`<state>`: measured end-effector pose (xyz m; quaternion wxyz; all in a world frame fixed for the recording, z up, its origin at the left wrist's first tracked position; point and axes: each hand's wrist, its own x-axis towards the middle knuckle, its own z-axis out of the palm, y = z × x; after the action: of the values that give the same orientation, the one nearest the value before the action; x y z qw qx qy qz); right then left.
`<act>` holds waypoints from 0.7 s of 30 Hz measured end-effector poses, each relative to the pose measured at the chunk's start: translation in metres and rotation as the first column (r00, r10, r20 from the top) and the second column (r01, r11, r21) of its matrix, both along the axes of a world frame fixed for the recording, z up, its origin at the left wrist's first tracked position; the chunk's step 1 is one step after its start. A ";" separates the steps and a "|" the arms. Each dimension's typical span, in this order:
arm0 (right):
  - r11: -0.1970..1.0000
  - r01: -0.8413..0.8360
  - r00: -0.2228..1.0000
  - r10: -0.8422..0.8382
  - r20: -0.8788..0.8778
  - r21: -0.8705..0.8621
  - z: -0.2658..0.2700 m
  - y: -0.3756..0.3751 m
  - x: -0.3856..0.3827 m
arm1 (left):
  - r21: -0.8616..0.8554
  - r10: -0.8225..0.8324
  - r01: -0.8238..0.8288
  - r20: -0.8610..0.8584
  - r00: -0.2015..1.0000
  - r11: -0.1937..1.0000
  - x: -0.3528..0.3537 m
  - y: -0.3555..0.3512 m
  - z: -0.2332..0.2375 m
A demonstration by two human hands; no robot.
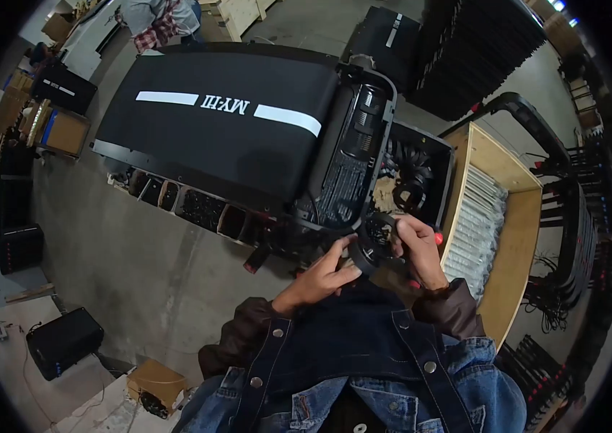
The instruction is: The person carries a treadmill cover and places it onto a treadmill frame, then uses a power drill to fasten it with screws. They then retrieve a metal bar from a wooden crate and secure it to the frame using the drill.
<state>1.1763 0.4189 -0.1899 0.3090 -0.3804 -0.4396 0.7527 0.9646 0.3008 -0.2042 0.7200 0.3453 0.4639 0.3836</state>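
Observation:
Both my hands are at a round black ring-shaped part (365,254) in front of my chest. My left hand (316,280) grips its left side, with thumb and fingers pressed together at the edge. On the other side, my right hand (419,249) has its fingers curled at the rim. Just beyond lies a large black machine with a long cover (212,123) marked in white, and an open end section (349,166) showing inner parts. Right of it, a black bin (432,155) holds several round black parts.
A wooden crate (508,166) with plastic-wrapped pieces (473,224) stands to the right. Small compartments of black parts (201,206) line the machine's near side. A person (158,22) stands at the top left. Black frames (573,216) are stacked at the far right.

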 end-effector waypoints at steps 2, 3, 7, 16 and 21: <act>0.997 -0.079 0.995 0.078 0.055 0.022 0.008 -0.016 -0.001 | 0.056 -0.016 0.018 -0.024 1.000 0.998 0.004 -0.012 -0.001; 0.986 -0.162 0.983 0.157 0.096 0.043 0.013 -0.020 -0.003 | 0.063 -0.011 0.012 -0.021 1.000 0.998 0.004 -0.016 -0.001; 0.984 -0.165 0.979 0.155 0.130 0.063 0.028 -0.037 -0.009 | 0.059 -0.006 0.012 -0.100 0.995 0.998 0.002 -0.028 0.003; 0.462 -0.434 0.868 -0.016 0.497 0.773 0.047 -0.058 -0.034 | 0.077 0.228 -0.230 0.024 0.973 0.970 -0.009 -0.035 -0.011; 0.723 -0.298 0.856 -0.086 0.509 0.623 0.027 -0.046 -0.036 | 0.056 0.265 -0.278 0.178 0.948 0.959 -0.021 -0.018 0.006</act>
<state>1.1407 0.3734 -0.1631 0.2551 -0.3957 -0.7716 0.4277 0.9441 0.2827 -0.1981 0.6826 0.2730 0.4285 0.5252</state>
